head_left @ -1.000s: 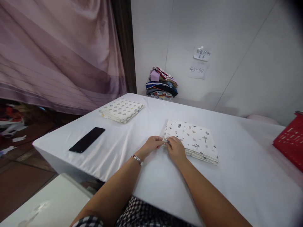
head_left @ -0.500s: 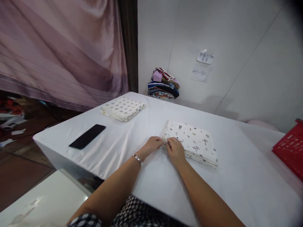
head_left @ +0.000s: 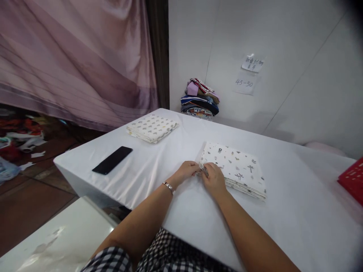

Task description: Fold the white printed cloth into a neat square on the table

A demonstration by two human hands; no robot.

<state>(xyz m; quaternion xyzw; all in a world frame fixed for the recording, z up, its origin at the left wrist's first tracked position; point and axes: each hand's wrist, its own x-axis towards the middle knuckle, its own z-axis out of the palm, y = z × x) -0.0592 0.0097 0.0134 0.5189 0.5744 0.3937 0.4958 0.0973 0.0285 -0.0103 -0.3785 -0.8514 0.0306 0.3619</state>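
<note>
A folded white cloth (head_left: 235,166) printed with small grey plants and palm trees lies flat on the white-covered table (head_left: 195,223). At its near left corner, my left hand (head_left: 187,170) pinches the edge of the layers from the left, a bracelet on its wrist. My right hand (head_left: 213,177) is closed on the same corner from the near side, its fingers curled over the edge. Between the fingertips the corner is bunched up a little. The rest of the cloth stays in a neat stack of layers.
A second folded cloth (head_left: 153,128) with grey hearts lies at the table's far left. Nearer sits a black phone (head_left: 112,160). A pile of folded fabrics (head_left: 200,100) stands by the wall behind. The red plastic basket (head_left: 353,181) is at the right edge.
My view has turned slightly left, so everything sits further right. Both hands stay at the cloth's corner, where more of the edge is now folded up between the fingers.
</note>
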